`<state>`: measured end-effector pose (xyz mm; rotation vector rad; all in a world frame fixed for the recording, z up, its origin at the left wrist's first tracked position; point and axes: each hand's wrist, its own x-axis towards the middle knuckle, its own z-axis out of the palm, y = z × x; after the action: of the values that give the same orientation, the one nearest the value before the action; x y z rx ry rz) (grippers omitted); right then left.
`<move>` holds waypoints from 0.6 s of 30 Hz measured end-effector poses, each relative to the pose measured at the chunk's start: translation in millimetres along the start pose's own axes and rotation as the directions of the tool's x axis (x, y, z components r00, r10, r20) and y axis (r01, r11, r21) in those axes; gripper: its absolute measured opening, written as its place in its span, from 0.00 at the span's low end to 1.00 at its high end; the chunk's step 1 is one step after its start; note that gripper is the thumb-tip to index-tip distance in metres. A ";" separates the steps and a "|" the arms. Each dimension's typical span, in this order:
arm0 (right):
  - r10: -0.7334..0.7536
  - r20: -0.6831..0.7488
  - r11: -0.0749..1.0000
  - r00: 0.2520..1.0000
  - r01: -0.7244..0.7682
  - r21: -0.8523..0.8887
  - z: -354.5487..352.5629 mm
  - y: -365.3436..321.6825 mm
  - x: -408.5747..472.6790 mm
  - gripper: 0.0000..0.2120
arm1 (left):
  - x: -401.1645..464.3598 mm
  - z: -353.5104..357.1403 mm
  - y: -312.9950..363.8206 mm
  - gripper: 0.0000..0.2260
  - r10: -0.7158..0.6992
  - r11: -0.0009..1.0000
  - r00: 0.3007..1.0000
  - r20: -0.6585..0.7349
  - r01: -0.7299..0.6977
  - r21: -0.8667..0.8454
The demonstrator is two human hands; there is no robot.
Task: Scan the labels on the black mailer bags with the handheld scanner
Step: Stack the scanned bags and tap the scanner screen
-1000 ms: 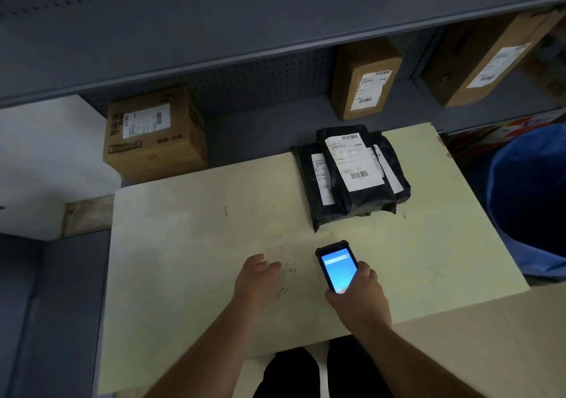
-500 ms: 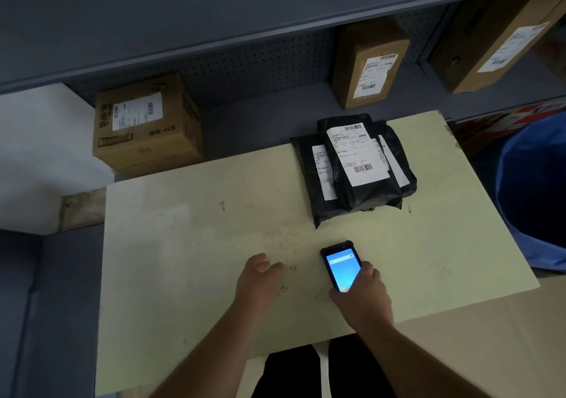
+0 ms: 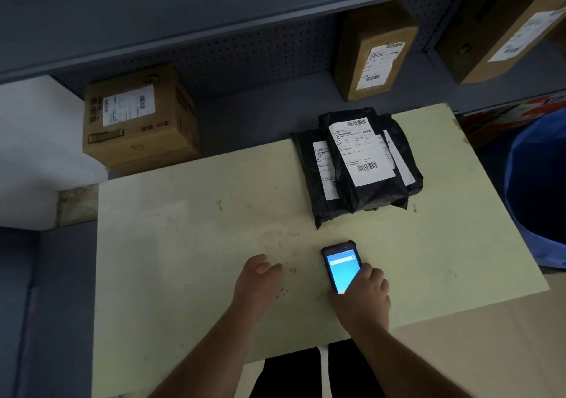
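Note:
A stack of black mailer bags (image 3: pixel 367 192) with white barcode labels lies at the far right of the pale table (image 3: pixel 190 244). The top bag's label (image 3: pixel 361 152) faces up. The handheld scanner (image 3: pixel 340 265), a black phone-like device with a lit blue screen, lies flat on the table in front of the stack. My right hand (image 3: pixel 361 296) rests on its near end, fingers curled around it. To the scanner's left, my left hand (image 3: pixel 255 281) lies loosely on the table, fingers relaxed, holding nothing.
A brown cardboard box (image 3: pixel 137 115) sits on the grey shelf behind the table at left. Two more labelled boxes (image 3: pixel 373 51) (image 3: pixel 505 26) stand on the shelf at right. A blue bin (image 3: pixel 539 189) stands beside the table's right edge.
The view has shifted slightly, so everything sits a little lower and to the right. Both hands and the scanner stay where they were on the table.

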<state>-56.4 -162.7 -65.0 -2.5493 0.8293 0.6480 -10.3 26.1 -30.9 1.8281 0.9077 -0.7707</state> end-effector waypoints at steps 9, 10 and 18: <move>-0.002 -0.009 1.000 1.000 0.002 0.000 4.9 0.7 2.1 0.40 | 2.9 2.1 -1.9 0.25 -0.020 1.000 1.000 0.008 0.020 -0.016; -0.002 -0.012 1.000 1.000 0.002 -0.004 5.7 0.8 2.5 0.40 | 2.2 2.2 -1.5 0.24 -0.020 1.000 1.000 0.009 0.020 -0.022; -0.007 -0.009 0.998 1.000 0.006 -0.064 3.5 2.3 2.9 0.41 | 0.0 4.5 -1.1 0.25 -0.006 1.000 1.000 0.012 0.006 -0.006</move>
<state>-56.8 -164.1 -69.9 -2.6129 0.8159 0.6710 -11.7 22.3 -33.1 1.8147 0.9074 -0.7816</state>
